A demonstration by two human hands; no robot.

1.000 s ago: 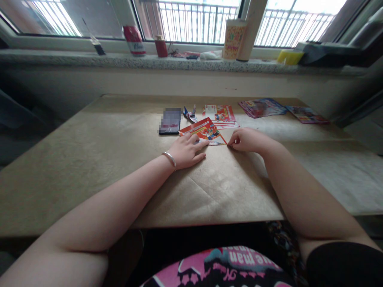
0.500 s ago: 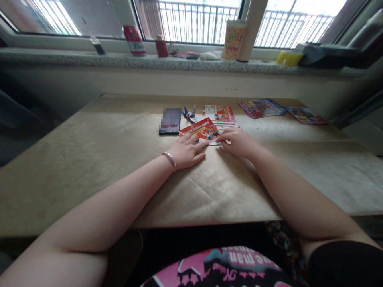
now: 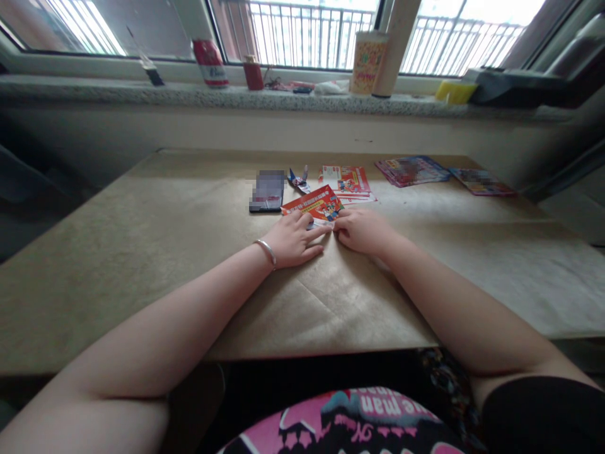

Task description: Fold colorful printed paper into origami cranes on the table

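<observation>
A red printed paper flyer with cartoon figures lies at an angle on the table, its near edge showing white. My left hand, with a silver bangle at the wrist, rests on its lower left part, fingers stretched out. The fingers of my right hand are bent together at the flyer's lower right corner, pinching the paper there. Both hands' fingertips nearly meet along the near edge. Just behind lie more red and white flyers. What is under my right fingers is partly hidden.
A dark phone lies left of the flyer, beside a small folded paper piece. Colourful booklets and another stack sit at the back right. A can, a red bottle and a patterned cup stand on the windowsill.
My right hand has moved left along the flyer's near edge, closer to my left fingertips, and the paper formerly stretching to the right there no longer shows. My left hand stays nearly in place.
</observation>
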